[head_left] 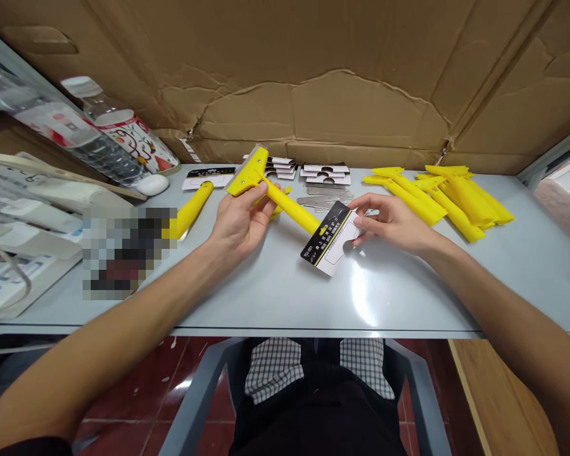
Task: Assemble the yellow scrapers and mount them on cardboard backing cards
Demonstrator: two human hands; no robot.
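Observation:
My left hand (244,218) grips a yellow scraper (292,206) near its head, with the blade edge pointing up and left. The handle slants down to the right and its end meets a black and white header card (330,240). My right hand (389,221) pinches that card by its right edge; the card has a round notch. Behind the hands lie stacked cards (325,172) and a pile of metal blades (325,197). Left of my left hand, another yellow scraper (192,209) rests with a card (209,177) at its handle end.
Several yellow scraper handles (456,196) are heaped on the right of the grey table (275,304). Plastic bottles (123,130), a white round object (152,185) and white boxes (23,253) crowd the left. A cardboard sheet (313,82) stands along the back.

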